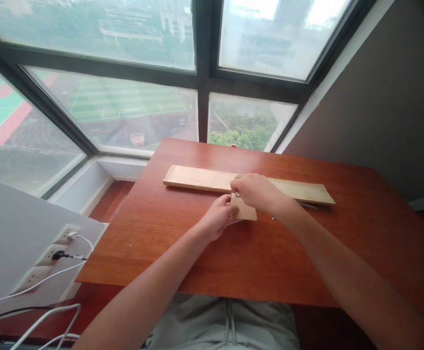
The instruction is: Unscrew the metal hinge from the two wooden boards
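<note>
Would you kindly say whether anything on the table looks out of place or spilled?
Nothing looks spilled. One small shiny piece lies loose on the table, apart from the wooden piece in the left hand, so it may be stray.

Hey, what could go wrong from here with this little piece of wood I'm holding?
The small wooden piece might twist or slip, since the left grip holds it by one side while the right grip works at its upper edge.

The shiny metal piece at that edge is tiny and could drop.

The loose small metal part on the tabletop lies close to the right forearm, which might knock it away.
</note>
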Tool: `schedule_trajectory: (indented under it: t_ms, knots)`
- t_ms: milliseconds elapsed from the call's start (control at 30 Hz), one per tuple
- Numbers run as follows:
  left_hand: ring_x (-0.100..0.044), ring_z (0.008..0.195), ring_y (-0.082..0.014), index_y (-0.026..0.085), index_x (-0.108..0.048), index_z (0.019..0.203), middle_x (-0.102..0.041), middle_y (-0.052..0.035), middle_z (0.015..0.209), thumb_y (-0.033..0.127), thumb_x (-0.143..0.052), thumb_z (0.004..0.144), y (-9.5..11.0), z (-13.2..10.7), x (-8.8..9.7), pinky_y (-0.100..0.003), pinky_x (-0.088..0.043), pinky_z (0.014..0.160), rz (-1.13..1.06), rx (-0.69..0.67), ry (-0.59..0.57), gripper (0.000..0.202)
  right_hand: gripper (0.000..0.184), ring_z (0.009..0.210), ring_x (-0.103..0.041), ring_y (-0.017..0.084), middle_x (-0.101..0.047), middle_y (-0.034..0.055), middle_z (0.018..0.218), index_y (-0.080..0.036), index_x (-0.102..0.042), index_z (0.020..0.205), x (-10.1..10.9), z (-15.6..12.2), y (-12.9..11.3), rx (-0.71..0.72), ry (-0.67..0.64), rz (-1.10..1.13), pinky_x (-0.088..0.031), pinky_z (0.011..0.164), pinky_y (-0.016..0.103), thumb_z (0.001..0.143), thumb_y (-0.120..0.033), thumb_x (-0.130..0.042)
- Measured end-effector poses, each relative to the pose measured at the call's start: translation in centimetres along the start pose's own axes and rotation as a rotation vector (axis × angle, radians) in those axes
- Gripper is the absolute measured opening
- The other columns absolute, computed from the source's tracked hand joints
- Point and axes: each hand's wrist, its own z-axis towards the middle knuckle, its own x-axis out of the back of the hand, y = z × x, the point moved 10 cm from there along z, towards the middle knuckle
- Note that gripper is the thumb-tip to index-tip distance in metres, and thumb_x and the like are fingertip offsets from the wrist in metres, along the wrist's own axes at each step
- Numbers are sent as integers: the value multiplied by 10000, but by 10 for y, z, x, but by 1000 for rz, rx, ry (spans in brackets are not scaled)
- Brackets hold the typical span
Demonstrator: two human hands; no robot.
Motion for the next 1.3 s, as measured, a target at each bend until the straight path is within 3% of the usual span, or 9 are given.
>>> schedule_trajectory:
  t_ms: [200, 400, 667, 967, 1300]
  knots:
    - [-656, 955, -197, 159, -596, 1010, -663, -95, 1065, 48, -611, 715, -1, 0, 2, -372, -569, 865, 23, 6, 12, 315, 184, 804, -625, 168, -733, 17, 936, -238, -691, 899, 7, -7, 13, -42, 57, 46, -295, 579, 267, 876, -175, -519]
    - [-669, 995, -218, 153, -596, 1017, -674, -109, 1083, 45, -623, 720, -1, -1, 1, -375, -571, 878, 5, 7, 10, 318, 178, 751, -620, 153, -722, 5, 853, -223, -678, 789, 11, -33, 44, -138, 91, 170, -363, 636, 258, 899, -237, -538]
    - [-689, 944, -201, 144, -588, 1034, -689, -119, 1068, 25, -582, 749, 0, -2, 1, -353, -576, 854, 29, 27, 35, 309, 189, 803, -662, 170, -747, 2, 876, -234, -717, 854, -25, -77, 92, -233, 0, 272, -432, 703, 265, 834, -156, -547]
    - [-694, 960, -217, 144, -584, 1041, -693, -125, 1057, 44, -616, 755, 2, -3, 1, -361, -573, 858, 26, 20, 26, 304, 168, 883, -668, 203, -751, 31, 949, -215, -697, 888, -43, -96, 93, -273, 41, 268, -452, 786, 313, 893, -214, -528]
    - [-696, 955, -209, 150, -581, 1054, -697, -112, 1054, 44, -613, 750, 2, -3, 0, -358, -570, 863, 38, 24, 20, 323, 189, 902, -677, 213, -751, 25, 984, -233, -694, 909, -65, -107, 101, -367, 107, 167, -456, 763, 322, 938, -274, -512]
